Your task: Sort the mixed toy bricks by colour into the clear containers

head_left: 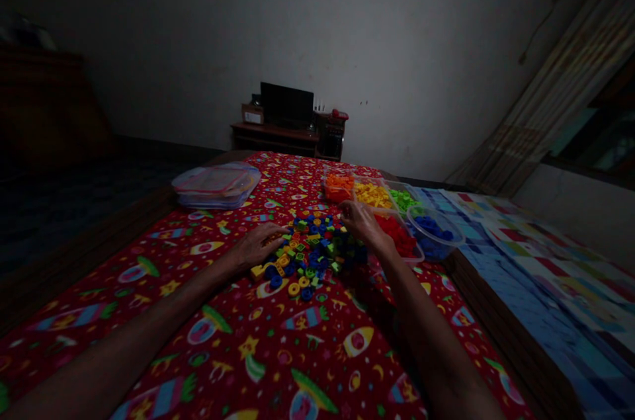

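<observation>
The left forearm is stretching in from the table's near left corner, and the left hand (260,245) is lying low, back upward, at the left side of a loose pile of plastic pieces (299,260). Its fingers are curving close together toward the pieces. The right forearm is slanting in from the near right corner; the right hand (364,221) is bending over the pile's far right side, near a clear tub of orange pieces (339,187), its fingers curling downward. I cannot tell whether either hand is pinching a piece.

Dim light is blurring the pile's right side, where dark blue pieces are merging into shadow. The right hand and forearm are hiding part of the tub of red pieces (399,236), and the frame is cutting off the table's near edge.

The pile is spreading around the middle of the table, mixing small blue, yellow and green blocks and rings. Soft red cloth (238,340) with printed rockets is covering the table. Toward its left edge, thin translucent lids (215,183) are lying stacked; by its right edge, a round tub (436,249) is holding blue pieces.
</observation>
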Motion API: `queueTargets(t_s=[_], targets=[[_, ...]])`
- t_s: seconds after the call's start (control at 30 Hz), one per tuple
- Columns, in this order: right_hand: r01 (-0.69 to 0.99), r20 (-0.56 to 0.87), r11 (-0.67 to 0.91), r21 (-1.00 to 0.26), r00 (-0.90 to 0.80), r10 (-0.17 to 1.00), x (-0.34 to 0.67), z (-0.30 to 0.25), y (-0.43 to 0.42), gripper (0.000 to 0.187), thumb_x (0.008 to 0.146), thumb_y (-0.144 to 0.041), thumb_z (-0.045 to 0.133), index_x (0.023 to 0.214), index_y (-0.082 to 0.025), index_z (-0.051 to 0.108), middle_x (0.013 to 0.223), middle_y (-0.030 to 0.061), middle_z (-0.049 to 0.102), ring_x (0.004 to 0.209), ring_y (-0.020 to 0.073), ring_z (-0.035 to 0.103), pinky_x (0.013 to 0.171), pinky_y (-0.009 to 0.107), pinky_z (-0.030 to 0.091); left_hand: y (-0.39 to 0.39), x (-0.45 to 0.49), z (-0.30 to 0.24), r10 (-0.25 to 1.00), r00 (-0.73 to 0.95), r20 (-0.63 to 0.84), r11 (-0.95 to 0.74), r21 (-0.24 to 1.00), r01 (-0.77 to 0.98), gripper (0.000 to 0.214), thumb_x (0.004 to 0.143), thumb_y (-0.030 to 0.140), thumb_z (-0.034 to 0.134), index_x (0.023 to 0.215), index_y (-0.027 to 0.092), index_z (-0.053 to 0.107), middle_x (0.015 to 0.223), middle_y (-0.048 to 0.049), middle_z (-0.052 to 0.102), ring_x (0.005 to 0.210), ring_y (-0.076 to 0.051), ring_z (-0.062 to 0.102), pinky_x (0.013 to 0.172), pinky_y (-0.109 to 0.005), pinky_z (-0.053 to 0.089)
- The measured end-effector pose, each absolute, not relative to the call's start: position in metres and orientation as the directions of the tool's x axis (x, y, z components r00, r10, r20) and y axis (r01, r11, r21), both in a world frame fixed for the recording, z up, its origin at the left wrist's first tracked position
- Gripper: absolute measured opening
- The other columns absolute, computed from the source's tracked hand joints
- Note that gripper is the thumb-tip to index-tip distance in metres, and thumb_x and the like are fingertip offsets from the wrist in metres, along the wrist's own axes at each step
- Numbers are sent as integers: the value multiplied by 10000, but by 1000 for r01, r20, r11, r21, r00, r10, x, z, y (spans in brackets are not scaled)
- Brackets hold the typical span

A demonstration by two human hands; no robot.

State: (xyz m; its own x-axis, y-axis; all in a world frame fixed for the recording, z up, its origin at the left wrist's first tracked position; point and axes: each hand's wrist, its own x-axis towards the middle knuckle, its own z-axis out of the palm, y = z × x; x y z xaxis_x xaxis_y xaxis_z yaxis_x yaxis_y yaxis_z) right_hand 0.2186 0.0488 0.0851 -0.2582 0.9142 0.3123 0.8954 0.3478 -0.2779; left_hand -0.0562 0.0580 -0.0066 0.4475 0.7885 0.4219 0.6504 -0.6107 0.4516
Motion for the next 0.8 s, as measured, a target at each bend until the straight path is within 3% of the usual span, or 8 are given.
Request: queueTargets(t_s=[0.2,0.43,0.63,0.8], targets=[[862,93,504,-44,-499,862,202,64,47,246,865,-111,480,1032,-122,660,1006,135,673,918,195,598,761,256,403,60,-58,-9,781,450,432,-619,444,647,440,871,513,399,1038,201,660,1042,-95,682,960,-231,623,874,-365,494],[848,78,526,66,-530,844,194,57,39,254,880,-80,453,1052,-114,637,1027,133,653,939,181,577,791,250,401,61,-59,-12,775,454,440,-627,447,638,454,877,519,391,1042,191,658,1030,-104,679,966,-230,618,875,-360,491],[846,178,532,27,-528,830,210,65,48,185,913,-196,476,931,-113,640,917,104,640,812,150,542,726,241,382,59,-58,-8,779,462,423,-622,434,652,452,880,526,380,1043,209,658,1025,-93,682,951,-229,620,868,-352,492],[909,341,402,-108,-346,874,259,89,60,204,906,-167,444,874,-124,641,851,78,640,739,134,516,698,240,370,59,-58,-7,784,459,417,-616,440,653,473,881,540,370,1053,205,657,1028,-95,679,952,-233,619,870,-357,491]])
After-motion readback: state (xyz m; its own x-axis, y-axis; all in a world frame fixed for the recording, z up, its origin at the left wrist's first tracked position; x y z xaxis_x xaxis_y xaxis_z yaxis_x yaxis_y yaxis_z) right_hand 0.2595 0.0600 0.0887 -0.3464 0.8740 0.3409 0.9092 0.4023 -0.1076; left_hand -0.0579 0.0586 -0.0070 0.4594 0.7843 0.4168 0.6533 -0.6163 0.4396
